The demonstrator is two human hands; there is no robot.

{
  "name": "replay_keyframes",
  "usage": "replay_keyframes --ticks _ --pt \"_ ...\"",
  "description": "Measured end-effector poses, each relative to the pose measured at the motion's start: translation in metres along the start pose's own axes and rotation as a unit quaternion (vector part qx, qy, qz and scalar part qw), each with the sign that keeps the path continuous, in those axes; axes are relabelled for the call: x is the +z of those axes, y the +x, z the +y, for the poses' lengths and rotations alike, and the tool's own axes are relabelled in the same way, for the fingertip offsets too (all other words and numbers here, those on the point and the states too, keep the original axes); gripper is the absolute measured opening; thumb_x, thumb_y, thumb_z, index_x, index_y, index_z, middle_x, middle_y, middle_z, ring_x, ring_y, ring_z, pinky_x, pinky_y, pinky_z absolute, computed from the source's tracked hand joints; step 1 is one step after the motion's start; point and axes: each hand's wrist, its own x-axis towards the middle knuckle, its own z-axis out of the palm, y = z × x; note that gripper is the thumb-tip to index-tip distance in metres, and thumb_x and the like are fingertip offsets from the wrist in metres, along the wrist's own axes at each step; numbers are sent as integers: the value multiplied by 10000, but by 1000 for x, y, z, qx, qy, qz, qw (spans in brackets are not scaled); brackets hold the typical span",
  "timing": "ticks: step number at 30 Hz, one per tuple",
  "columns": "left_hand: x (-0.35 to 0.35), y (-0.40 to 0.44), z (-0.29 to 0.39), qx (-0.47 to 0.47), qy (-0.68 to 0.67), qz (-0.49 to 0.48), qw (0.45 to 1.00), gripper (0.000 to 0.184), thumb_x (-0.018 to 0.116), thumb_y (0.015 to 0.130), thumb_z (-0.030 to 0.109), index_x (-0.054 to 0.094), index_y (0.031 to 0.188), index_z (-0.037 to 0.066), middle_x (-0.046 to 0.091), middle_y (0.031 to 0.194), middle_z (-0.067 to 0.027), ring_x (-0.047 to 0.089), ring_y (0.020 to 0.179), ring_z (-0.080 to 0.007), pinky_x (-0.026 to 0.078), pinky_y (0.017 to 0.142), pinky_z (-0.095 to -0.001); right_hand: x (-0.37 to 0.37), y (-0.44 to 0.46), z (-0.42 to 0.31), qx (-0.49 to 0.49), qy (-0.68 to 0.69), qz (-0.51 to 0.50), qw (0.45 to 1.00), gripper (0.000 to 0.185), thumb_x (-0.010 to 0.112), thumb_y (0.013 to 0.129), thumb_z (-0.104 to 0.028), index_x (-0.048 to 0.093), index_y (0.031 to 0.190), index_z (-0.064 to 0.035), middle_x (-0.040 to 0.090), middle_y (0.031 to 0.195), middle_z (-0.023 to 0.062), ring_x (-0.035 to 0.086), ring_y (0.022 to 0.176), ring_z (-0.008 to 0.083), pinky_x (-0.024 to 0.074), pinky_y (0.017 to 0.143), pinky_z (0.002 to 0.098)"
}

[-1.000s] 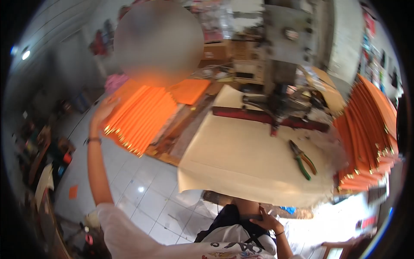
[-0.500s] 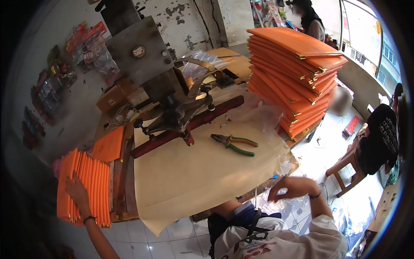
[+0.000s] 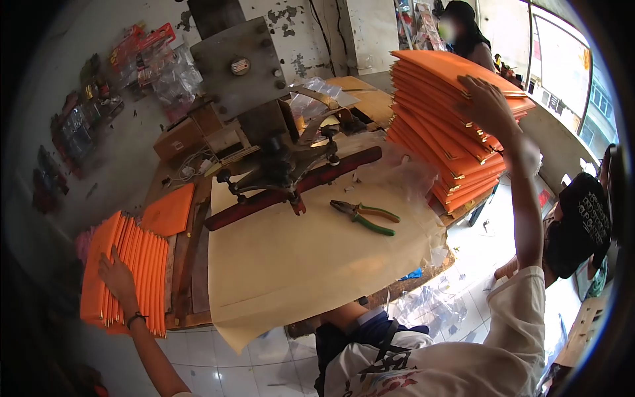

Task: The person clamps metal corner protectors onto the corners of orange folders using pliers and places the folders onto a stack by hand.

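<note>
My left hand (image 3: 119, 276) rests with its fingers stretched over a row of orange folders (image 3: 147, 264) standing on edge at the table's left end. A single orange folder (image 3: 170, 210) lies flat just behind that row. On the right, my right hand (image 3: 488, 106) reaches onto the tall stack of orange folders (image 3: 436, 149), its fingers extended across the top one. Gold-coloured corners show along the stack's edge. Whether either hand grips a folder cannot be seen; both appear to lie on the surface.
A press machine (image 3: 238, 66) with a dark red bar (image 3: 264, 198) stands over the table. Green-handled pliers (image 3: 367, 217) lie on the brown paper sheet (image 3: 284, 271). A person (image 3: 466, 33) is behind the stack; another, in a black shirt (image 3: 582, 225), is at the right.
My right hand has swung up and away from near my body onto the top of the tall folder stack. My left hand stays on the standing row. The view has shifted slightly.
</note>
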Motion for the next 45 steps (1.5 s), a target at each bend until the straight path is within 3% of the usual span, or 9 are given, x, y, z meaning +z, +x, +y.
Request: replay_keyframes --ticks 10,11,13,25,32,34,40,42,45 --pt "19 0 1 -6 43 74 996 498 519 957 188 372 1432 154 440 1350 -166 455 1210 -297 413 988 -423 -26 -10 -11 30 62 -25 997 344 553 936 -268 574 1192 -38 640 1080 182 597 1021 357 440 883 458" --pt "18 0 2 -11 39 54 998 498 520 955 185 374 1431 153 440 1351 -166 458 1207 -297 415 986 -422 -36 -11 -16 53 73 -54 995 354 588 919 -202 568 1228 -30 617 1176 207 573 1100 377 441 932 437" --pt "4 1 3 -17 32 14 999 499 524 951 180 379 1428 153 439 1355 -166 466 1200 -296 420 981 -421 -39 -15 -13 25 67 -32 997 362 581 922 -238 564 1229 -47 635 1117 187 590 1059 359 436 918 444" --pt "16 0 0 -7 11 61 998 496 555 938 164 407 1411 140 440 1371 -164 468 1210 -299 424 981 -433 -45 -6 -30 -42 70 23 996 467 673 848 -280 543 1250 -81 578 1236 126 523 1159 330 380 988 459" --pt "17 0 3 -3 42 55 998 534 561 915 117 390 1420 135 434 1349 -172 467 1179 -310 439 928 -438 20 83 -68 -68 46 -19 996 411 603 872 -377 567 1160 -87 600 1193 96 554 1145 287 417 948 449" --pt "10 -2 5 -12 45 45 998 533 562 904 106 410 1414 133 437 1343 -173 462 1186 -314 433 942 -448 51 134 -84 44 -32 -149 987 467 649 816 -402 577 1158 -91 630 1164 102 596 1111 296 458 905 489" --pt "11 -3 6 -21 16 65 998 543 564 902 111 408 1421 134 430 1351 -177 439 1216 -315 402 988 -442 142 208 -60 123 -72 -158 977 500 636 821 -451 597 1223 -156 599 1268 93 586 1155 315 446 844 679" --pt "15 -2 7 -37 21 56 998 534 558 907 122 408 1420 134 424 1369 -178 426 1236 -314 389 1006 -443 175 220 -37 120 -66 -202 970 513 620 833 -498 590 1243 -191 580 1299 93 584 1153 317 429 884 687" --pt "12 -2 14 -56 13 38 998 521 540 917 141 405 1420 136 416 1392 -180 419 1254 -314 380 1020 -442 200 221 -20 73 -62 -180 979 488 659 796 -454 617 1185 -162 618 1234 109 606 1114 321 458 869 584"
